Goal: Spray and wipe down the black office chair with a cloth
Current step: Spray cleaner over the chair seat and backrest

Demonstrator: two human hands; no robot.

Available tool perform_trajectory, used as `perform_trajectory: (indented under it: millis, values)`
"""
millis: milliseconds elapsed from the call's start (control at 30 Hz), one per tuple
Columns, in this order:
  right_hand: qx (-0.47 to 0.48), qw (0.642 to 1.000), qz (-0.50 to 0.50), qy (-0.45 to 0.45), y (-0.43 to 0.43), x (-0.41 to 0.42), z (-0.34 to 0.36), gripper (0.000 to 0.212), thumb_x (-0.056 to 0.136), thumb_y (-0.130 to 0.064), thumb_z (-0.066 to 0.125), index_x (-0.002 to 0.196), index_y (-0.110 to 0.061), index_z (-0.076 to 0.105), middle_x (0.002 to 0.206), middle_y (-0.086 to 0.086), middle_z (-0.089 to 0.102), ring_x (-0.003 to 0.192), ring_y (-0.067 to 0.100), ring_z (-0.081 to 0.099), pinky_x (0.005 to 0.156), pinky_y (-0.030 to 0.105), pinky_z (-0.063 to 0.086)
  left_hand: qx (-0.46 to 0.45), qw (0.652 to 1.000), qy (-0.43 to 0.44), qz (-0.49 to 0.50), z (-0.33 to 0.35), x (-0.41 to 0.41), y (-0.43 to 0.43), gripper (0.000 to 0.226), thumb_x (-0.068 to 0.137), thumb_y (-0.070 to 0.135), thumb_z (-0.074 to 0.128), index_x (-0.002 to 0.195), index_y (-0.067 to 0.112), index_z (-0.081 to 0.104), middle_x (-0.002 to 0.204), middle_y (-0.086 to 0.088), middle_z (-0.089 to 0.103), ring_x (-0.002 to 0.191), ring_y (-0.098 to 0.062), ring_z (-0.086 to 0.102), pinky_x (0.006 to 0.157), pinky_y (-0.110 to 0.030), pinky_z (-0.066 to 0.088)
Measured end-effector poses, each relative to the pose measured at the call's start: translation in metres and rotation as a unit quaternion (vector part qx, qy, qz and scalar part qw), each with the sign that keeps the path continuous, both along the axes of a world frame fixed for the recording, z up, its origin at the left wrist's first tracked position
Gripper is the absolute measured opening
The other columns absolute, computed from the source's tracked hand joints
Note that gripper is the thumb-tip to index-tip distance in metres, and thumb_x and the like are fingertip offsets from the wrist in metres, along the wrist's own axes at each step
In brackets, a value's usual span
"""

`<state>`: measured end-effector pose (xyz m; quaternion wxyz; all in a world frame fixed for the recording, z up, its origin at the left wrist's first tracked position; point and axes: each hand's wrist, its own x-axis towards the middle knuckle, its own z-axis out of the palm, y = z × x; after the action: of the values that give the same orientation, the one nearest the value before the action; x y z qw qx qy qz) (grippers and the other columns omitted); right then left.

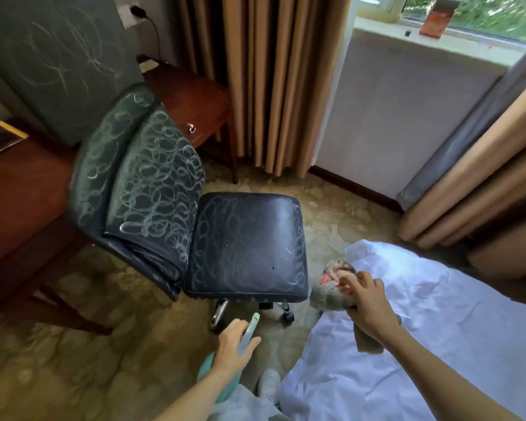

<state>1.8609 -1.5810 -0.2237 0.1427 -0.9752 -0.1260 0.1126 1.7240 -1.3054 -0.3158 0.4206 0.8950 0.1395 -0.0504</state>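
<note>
Black office chair [195, 208] sits at approx 12 o'clock from the hands, centre-left of view on the carpet [104, 360], w/ pale looping scribbles all over it. Its long axis runs 10 to 4 o'clock: backrest [146, 165] at the 10 end, next to the desk [19, 192]; seat [249, 244] at the 4 end, w/ one side edge turned to the person. Left hand [234, 347] is at 6 o'clock, fingers curled round the neck of the spray bottle [251, 329]. The bottle's pale top points to approx 1 o'clock, i.e. at the seat's near edge, and its teal body hangs down under the wrist. Right hand [368, 305] is at 4 o'clock, gripping a bunched grey-and-pink cloth [328, 296] over the edge of the white sheet [438, 329], beside the seat's near right corner but apart from it. So both hands are near the seat & well apart from the backrest. The left lines up under the seat's middle; the right is closer to the corner. Prob. the spray comes first: the nozzle aims at the seat, so a small lift should cover it, whereas the backrest at 11 needs a reach up & left. Can't tell whether a finger is on the trigger. Wiping would then fall to the right hand, sweeping toward 10 along the chair's axis.
</note>
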Motion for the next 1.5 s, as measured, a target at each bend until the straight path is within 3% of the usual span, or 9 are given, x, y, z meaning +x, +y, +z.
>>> perform_trajectory:
  millis: [200, 567, 700, 867, 1067, 1267, 1333, 1433, 1500]
  values:
    - [-0.001, 1.0, -0.012, -0.015, -0.025, 0.016, 0.007, 0.064, 0.072, -0.006, 0.067, 0.129, -0.028, 0.05, 0.117, 0.008, 0.045, 0.095, 0.029, 0.037, 0.069, 0.038, 0.046, -0.09, 0.994, -0.058, 0.009, 0.021, 0.017, -0.025, 0.019, 0.083, 0.023, 0.072, 0.093, 0.011, 0.059, 0.085, 0.001, 0.056, 0.081, -0.012, 0.057, 0.07, -0.011, 0.042]
    - [0.024, 0.999, 0.017, -0.023, 0.031, 0.044, 0.006, 0.065, 0.07, -0.007, 0.063, 0.128, -0.032, 0.047, 0.118, 0.005, 0.041, 0.097, 0.027, 0.036, 0.076, 0.04, 0.046, -0.072, 0.983, -0.153, 0.074, 0.039, 0.044, 0.0, 0.015, 0.084, 0.03, 0.067, 0.091, 0.022, 0.057, 0.078, 0.009, 0.053, 0.065, -0.01, 0.054, 0.061, -0.023, 0.048]
    - [0.03, 0.998, 0.051, -0.037, 0.065, 0.062, 0.008, 0.063, 0.071, -0.009, 0.064, 0.128, -0.032, 0.047, 0.118, 0.004, 0.041, 0.1, 0.029, 0.037, 0.077, 0.036, 0.044, -0.072, 0.975, -0.163, 0.134, 0.049, 0.051, 0.025, 0.015, 0.084, 0.025, 0.071, 0.089, 0.021, 0.058, 0.081, 0.007, 0.056, 0.07, -0.013, 0.059, 0.063, -0.03, 0.053]
    - [0.043, 0.99, 0.121, -0.055, 0.117, 0.084, 0.014, 0.068, 0.068, -0.008, 0.065, 0.124, -0.036, 0.04, 0.116, 0.005, 0.043, 0.094, 0.028, 0.036, 0.074, 0.039, 0.046, -0.062, 0.96, -0.193, 0.191, 0.062, 0.056, 0.05, 0.021, 0.084, 0.035, 0.067, 0.096, 0.019, 0.06, 0.091, 0.008, 0.059, 0.084, -0.011, 0.063, 0.072, -0.03, 0.056]
    - [0.04, 0.974, 0.214, -0.068, 0.155, 0.117, 0.016, 0.064, 0.069, -0.012, 0.067, 0.125, -0.033, 0.044, 0.118, 0.005, 0.041, 0.094, 0.03, 0.037, 0.079, 0.043, 0.046, -0.053, 0.933, -0.183, 0.304, 0.074, 0.061, 0.06, 0.017, 0.083, 0.022, 0.073, 0.094, 0.015, 0.061, 0.089, 0.003, 0.061, 0.082, -0.015, 0.063, 0.075, -0.033, 0.055]
    - [0.024, 0.955, 0.288, -0.064, 0.149, 0.164, 0.02, 0.061, 0.076, -0.01, 0.063, 0.132, -0.028, 0.047, 0.128, 0.007, 0.039, 0.102, 0.029, 0.035, 0.087, 0.041, 0.042, -0.054, 0.873, -0.206, 0.438, 0.097, 0.058, 0.033, 0.017, 0.085, 0.01, 0.069, 0.076, 0.013, 0.055, 0.075, -0.001, 0.054, 0.07, -0.017, 0.055, 0.064, -0.013, 0.043]
    - [0.024, 0.947, 0.315, -0.064, 0.142, 0.18, 0.02, 0.06, 0.074, -0.009, 0.064, 0.13, -0.028, 0.05, 0.127, 0.007, 0.04, 0.099, 0.027, 0.035, 0.086, 0.039, 0.041, -0.062, 0.86, -0.203, 0.463, 0.098, 0.054, 0.021, 0.02, 0.086, 0.011, 0.069, 0.073, 0.013, 0.053, 0.071, -0.003, 0.053, 0.068, -0.018, 0.054, 0.064, -0.016, 0.044]
    - [0.017, 0.936, 0.347, -0.064, 0.133, 0.204, 0.021, 0.061, 0.072, -0.011, 0.067, 0.128, -0.028, 0.051, 0.126, 0.006, 0.041, 0.098, 0.026, 0.035, 0.083, 0.039, 0.042, -0.054, 0.86, -0.192, 0.47, 0.088, 0.041, 0.003, 0.016, 0.084, 0.016, 0.07, 0.08, 0.011, 0.056, 0.078, -0.005, 0.055, 0.075, -0.02, 0.057, 0.07, -0.029, 0.047]
    - [0.015, 0.929, 0.362, -0.07, 0.128, 0.214, 0.023, 0.061, 0.072, -0.011, 0.067, 0.128, -0.028, 0.051, 0.126, 0.005, 0.042, 0.098, 0.025, 0.035, 0.083, 0.039, 0.042, -0.044, 0.87, -0.19, 0.453, 0.084, 0.031, -0.011, 0.014, 0.083, 0.017, 0.072, 0.087, 0.013, 0.059, 0.083, 0.001, 0.057, 0.08, -0.017, 0.059, 0.073, -0.023, 0.047]
